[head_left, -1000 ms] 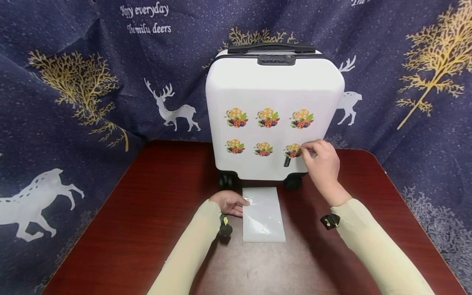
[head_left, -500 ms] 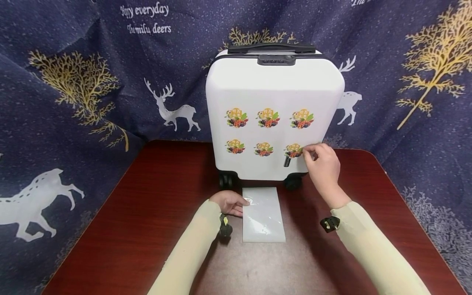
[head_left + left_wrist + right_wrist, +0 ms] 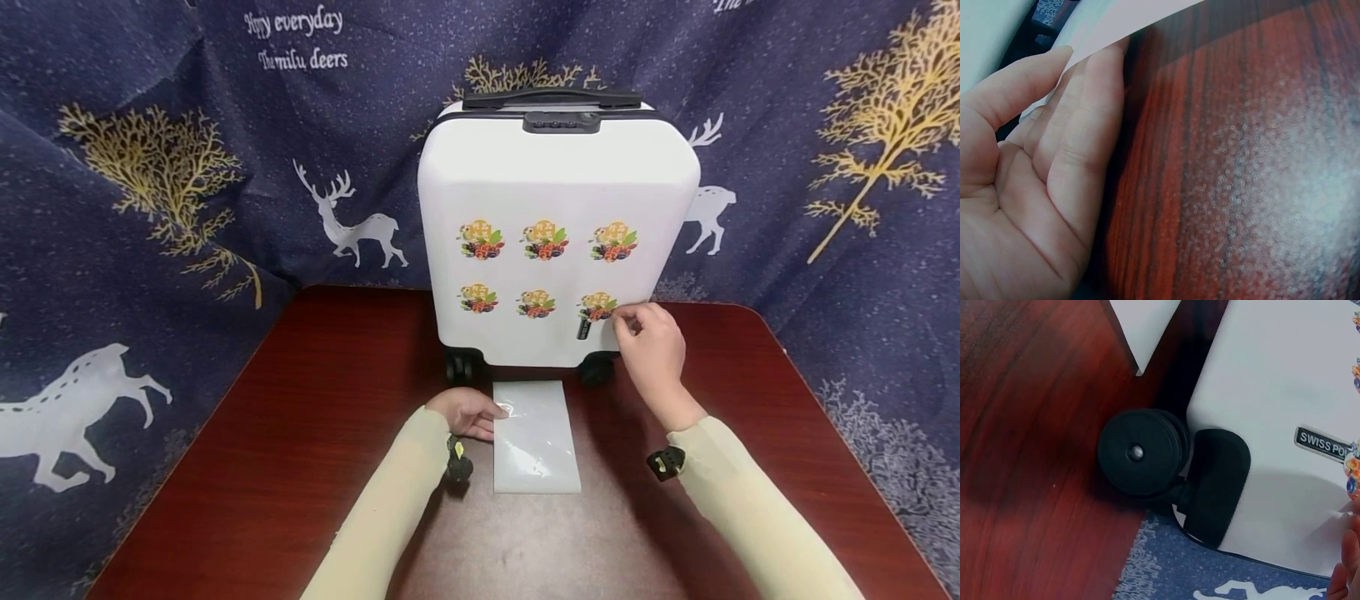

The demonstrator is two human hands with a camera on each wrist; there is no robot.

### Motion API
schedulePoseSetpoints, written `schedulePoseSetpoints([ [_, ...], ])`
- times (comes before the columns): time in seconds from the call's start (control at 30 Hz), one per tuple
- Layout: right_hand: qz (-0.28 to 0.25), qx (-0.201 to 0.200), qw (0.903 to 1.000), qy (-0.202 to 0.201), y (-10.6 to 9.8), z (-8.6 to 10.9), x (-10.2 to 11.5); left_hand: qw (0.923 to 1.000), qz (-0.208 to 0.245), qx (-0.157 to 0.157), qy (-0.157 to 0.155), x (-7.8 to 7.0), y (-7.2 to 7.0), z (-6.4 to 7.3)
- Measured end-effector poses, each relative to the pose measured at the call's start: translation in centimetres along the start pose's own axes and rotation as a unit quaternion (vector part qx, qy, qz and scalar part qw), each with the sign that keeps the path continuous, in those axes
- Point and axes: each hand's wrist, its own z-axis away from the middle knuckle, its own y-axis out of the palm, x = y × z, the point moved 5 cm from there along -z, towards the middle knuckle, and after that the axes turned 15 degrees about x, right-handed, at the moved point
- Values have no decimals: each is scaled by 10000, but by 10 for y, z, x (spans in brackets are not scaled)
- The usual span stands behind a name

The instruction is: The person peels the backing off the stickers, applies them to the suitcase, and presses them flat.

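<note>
A white hard-shell suitcase (image 3: 555, 158) stands upright on the table, with two rows of fruit-print stickers on its front. At the lower right sticker (image 3: 597, 306), my right hand (image 3: 656, 346) has thumb and forefinger drawn together at the sticker's right edge. That sticker overlaps the end of a small black brand label (image 3: 1319, 442). My left hand (image 3: 467, 412) pinches the left edge of a glossy white sheet (image 3: 534, 450) lying before the suitcase. In the left wrist view, its thumb is above the sheet (image 3: 1116, 25) and its fingers are underneath. The right wrist view cuts off most of the right fingers (image 3: 1352, 550).
The suitcase's black wheels (image 3: 1138, 452) rest on the dark red wooden table (image 3: 337, 375). On top of the case are a black handle (image 3: 551, 98) and a combination lock (image 3: 562, 122). A dark blue cloth (image 3: 247, 150) printed with deer and trees hangs behind.
My right hand has shifted slightly down, its fingertips now lower along the sticker's right edge, so more of the sticker shows. The left hand and the sheet have stayed in place.
</note>
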Motion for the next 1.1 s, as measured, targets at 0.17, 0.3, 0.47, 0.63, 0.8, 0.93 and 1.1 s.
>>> schedulePoseSetpoints([
  [0.17, 9, 73, 10000, 20, 6, 2, 0, 10000, 8, 31, 21, 0, 0, -1],
  [0.3, 115, 77, 9999, -65, 11, 3, 2, 10000, 48, 34, 16, 0, 0, -1],
  [0.47, 298, 92, 9993, -208, 18, 6, 4, 9999, 56, 102, 22, 0, 1, -2],
  [0.63, 347, 191, 9989, -249, 22, 7, 7, 9999, 40, 119, 23, -1, 2, -2],
  [0.8, 328, 165, 9989, -282, 24, 8, 7, 9999, 40, 106, 12, -2, 3, -2],
  [0.93, 217, 185, 9991, -319, 26, 12, 6, 9999, 24, 114, 73, -1, 2, -1],
  [1.1, 110, 465, 9983, -338, 28, 24, 4, 9997, 9, 171, 181, 1, 2, 4],
])
